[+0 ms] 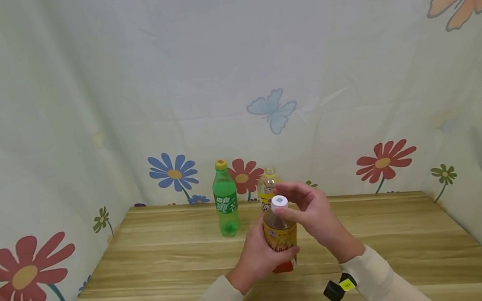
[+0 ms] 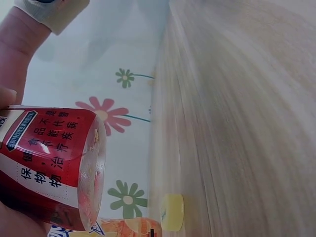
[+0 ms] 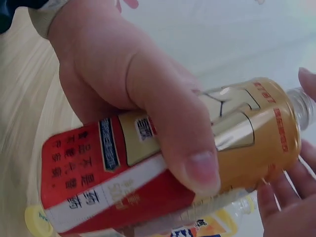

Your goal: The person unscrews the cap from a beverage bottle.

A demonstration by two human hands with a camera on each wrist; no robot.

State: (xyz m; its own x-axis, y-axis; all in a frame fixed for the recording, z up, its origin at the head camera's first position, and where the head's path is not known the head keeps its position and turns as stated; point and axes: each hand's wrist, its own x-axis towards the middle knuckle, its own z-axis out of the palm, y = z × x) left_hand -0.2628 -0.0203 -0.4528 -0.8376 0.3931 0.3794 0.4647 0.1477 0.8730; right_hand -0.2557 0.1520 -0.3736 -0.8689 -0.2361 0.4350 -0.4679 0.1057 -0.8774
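Note:
My left hand (image 1: pixel 260 253) grips the body of a drink bottle (image 3: pixel 237 133) with a gold and red label, thumb across its front. In the left wrist view the bottle's red lower end (image 2: pixel 54 153) is off the table. A white cap (image 1: pixel 279 202) tops it. My right hand (image 1: pixel 314 212) is at that cap, thumb against its near side, other fingers extended behind it. The right wrist view shows those fingers (image 3: pixel 284 190) spread beside the bottle's shoulder; the cap lies outside that view.
Behind stands a green bottle (image 1: pixel 226 202) with a yellow cap. A yellow-labelled bottle (image 1: pixel 266 190) beside it shows a bare neck, partly hidden by my right hand. A loose yellow cap (image 2: pixel 172 212) lies on the wooden table (image 1: pixel 155 261). A printed curtain (image 1: pixel 212 63) surrounds the table.

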